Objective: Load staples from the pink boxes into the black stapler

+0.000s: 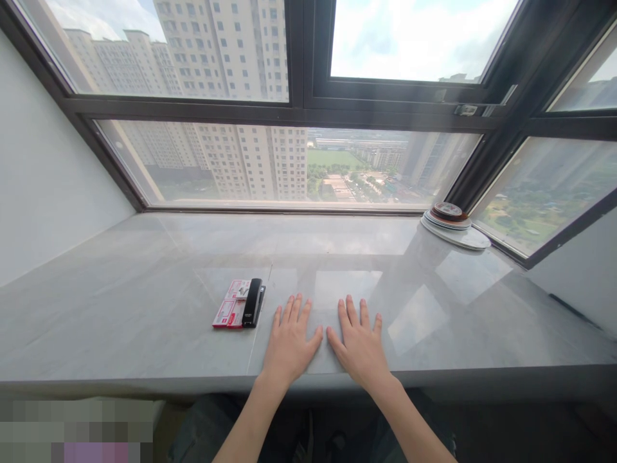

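Observation:
Palm down on the pale marble sill [144, 334] lies my left hand [291, 341], its fingers spread and nothing under its grip. Beside it, a small gap away, my right hand [359, 344] rests flat in the same manner, thumb pointing toward the other thumb. Nearest to my left hand, on its left, is a black stapler [251, 303]. It sits at the right edge of red and white boxes [225, 308] that look like staple packs. A smaller white box [242, 291] with a dark picture lies on top of them. Neither hand touches these things.
A stack of round plates or mats [456, 231] stands in the far right corner by the window. Dark window frames [299, 112] bound the sill at the back. The sill's front edge [202, 384] runs just before my wrists, and white walls close both sides.

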The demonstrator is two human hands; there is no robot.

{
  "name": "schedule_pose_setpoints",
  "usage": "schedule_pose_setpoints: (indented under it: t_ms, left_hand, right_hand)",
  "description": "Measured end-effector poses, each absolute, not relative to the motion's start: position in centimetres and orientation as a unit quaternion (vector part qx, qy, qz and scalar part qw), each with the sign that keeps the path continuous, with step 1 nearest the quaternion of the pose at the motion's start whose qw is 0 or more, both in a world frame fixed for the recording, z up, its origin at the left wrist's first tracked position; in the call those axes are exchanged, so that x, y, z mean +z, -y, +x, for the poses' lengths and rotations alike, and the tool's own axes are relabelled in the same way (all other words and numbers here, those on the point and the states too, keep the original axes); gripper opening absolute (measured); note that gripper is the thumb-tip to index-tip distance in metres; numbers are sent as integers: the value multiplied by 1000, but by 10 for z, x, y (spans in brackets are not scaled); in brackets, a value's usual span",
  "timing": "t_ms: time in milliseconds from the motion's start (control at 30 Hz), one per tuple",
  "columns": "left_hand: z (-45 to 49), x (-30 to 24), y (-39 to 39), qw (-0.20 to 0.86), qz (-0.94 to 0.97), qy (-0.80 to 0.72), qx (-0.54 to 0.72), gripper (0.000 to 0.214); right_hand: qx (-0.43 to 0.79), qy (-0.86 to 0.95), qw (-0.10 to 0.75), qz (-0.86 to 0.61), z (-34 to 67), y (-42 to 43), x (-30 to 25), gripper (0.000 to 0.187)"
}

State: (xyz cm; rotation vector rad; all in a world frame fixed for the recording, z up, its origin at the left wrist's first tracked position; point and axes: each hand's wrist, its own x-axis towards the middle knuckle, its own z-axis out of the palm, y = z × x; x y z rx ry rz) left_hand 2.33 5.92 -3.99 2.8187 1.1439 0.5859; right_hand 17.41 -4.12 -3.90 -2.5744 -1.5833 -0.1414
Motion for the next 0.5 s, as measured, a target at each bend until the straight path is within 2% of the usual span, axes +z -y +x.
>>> schedule_pose_setpoints:
  t_ms: [500]
  left_hand:
    - [18, -35, -64, 38, 913, -363, 185, 63]
  right_hand:
    - [-36, 521, 57, -851, 173, 41, -36, 72]
